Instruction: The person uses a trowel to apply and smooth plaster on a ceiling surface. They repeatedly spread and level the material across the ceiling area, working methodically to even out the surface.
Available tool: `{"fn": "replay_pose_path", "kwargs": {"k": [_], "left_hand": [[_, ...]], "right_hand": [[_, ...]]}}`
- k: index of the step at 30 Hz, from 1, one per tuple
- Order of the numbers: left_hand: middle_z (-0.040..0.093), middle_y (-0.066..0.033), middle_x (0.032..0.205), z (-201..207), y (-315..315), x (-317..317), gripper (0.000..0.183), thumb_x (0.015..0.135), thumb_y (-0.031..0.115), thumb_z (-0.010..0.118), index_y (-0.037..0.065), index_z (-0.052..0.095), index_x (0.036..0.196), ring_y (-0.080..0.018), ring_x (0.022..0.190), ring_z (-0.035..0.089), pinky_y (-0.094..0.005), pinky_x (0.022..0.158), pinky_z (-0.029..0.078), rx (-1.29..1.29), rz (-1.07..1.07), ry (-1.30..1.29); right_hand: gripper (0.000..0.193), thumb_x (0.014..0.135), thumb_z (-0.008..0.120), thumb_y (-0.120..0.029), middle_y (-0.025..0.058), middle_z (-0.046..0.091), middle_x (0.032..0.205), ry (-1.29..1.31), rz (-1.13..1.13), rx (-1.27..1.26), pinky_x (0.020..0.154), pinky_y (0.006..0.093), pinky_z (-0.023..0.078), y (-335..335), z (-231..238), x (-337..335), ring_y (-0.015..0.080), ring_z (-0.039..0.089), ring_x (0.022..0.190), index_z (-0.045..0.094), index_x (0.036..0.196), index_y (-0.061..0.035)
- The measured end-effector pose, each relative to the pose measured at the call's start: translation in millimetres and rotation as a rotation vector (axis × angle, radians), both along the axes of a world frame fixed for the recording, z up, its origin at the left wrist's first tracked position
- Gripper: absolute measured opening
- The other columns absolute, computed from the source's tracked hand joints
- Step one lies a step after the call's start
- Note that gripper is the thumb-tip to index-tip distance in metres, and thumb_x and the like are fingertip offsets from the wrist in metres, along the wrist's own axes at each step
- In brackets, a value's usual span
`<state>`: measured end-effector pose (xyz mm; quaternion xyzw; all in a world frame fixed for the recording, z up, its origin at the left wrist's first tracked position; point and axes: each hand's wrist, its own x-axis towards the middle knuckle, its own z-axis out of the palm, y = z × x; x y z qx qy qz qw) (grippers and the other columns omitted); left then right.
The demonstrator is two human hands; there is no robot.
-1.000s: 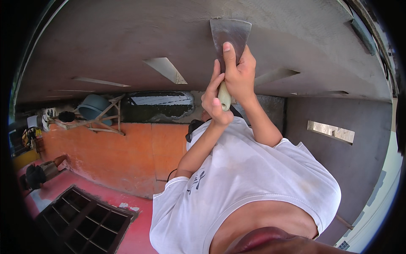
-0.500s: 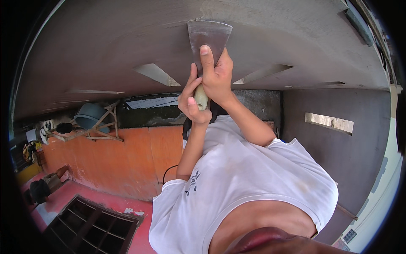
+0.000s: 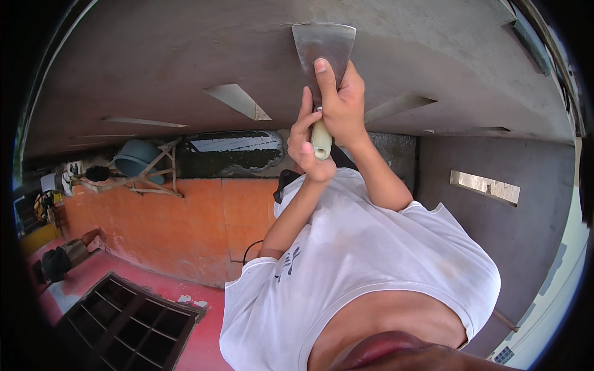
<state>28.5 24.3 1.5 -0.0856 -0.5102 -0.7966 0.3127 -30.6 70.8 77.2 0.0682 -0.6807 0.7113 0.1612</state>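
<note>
A scraper with a wide, flared metal blade and a pale handle (image 3: 321,141) is held up against the grey plastered wall (image 3: 204,52). The front edge of its blade (image 3: 325,40) meets the plaster. My right hand (image 3: 344,105) grips it where blade and handle join, thumb laid flat along the metal. Lower down, my left hand (image 3: 309,139) closes around the handle, with the fingers on its left side. The handle's butt end shows between my hands. The fingers of my right hand behind the blade are partly hidden.
Slanted openings (image 3: 240,101) pierce the wall, and another slot (image 3: 486,187) is in the side wall at right. A blue-grey basin (image 3: 137,162) rests on a wooden stand (image 3: 166,170) at left. Beyond are an orange floor (image 3: 173,229), a dark barred window (image 3: 130,321) and another person (image 3: 57,264).
Both hands and the scraper have moved a little to the right and slightly up along the plaster. The grip looks the same.
</note>
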Motion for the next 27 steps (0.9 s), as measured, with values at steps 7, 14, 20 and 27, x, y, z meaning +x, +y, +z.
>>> {"fn": "replay_pose_path", "kwargs": {"k": [7,14,20,27], "left_hand": [[0.044,-0.0392,0.139,-10.7,-1.3,-2.0,0.052,0.093,0.036,0.032,-0.007,0.058,0.107,-0.045,0.13,0.049,-0.048,0.109,0.04,0.143,-0.015,-0.069],[0.043,-0.0418,0.14,-17.6,-30.4,-2.0,0.05,0.094,0.036,0.029,-0.005,0.058,0.103,-0.0472,0.122,0.056,-0.0497,0.106,0.044,-0.109,-0.013,-0.119],[0.04,-0.0402,0.143,-5.8,-30.0,0.3,0.05,0.094,0.038,0.031,-0.003,0.058,0.102,-0.0457,0.129,0.05,-0.0513,0.109,0.039,-0.07,-0.05,-0.056],[0.031,-0.0375,0.151,-4.8,-9.9,-0.1,0.043,0.095,0.037,0.034,0.0,0.053,0.107,-0.0426,0.138,0.041,-0.0496,0.113,0.033,0.072,-0.132,-0.015]], "right_hand": [[0.026,0.102,0.054,-0.022,0.0061,0.063,0.078,-0.02,0.006,0.083,0.066,0.0302,0.046,-0.8,5.4,-0.5,0.0118,0.055,0.072,0.058,0.104,0.0035],[0.029,0.103,0.054,-0.025,0.0069,0.064,0.089,-0.031,0.007,-0.088,0.072,0.0301,0.047,-16.6,-9.4,-3.8,0.0126,0.056,0.08,0.057,0.109,0.0025],[0.031,0.103,0.055,-0.027,0.0054,0.064,0.086,-0.054,0.022,-0.036,0.069,0.0291,0.047,-13.5,-5.9,-2.4,0.0115,0.055,0.077,0.058,0.109,0.0023],[0.027,0.102,0.055,-0.024,0.0047,0.064,0.083,-0.012,0.0,0.076,0.066,0.0286,0.046,-6.7,5.6,-2.3,0.0105,0.054,0.073,0.06,0.105,0.0022]]}}
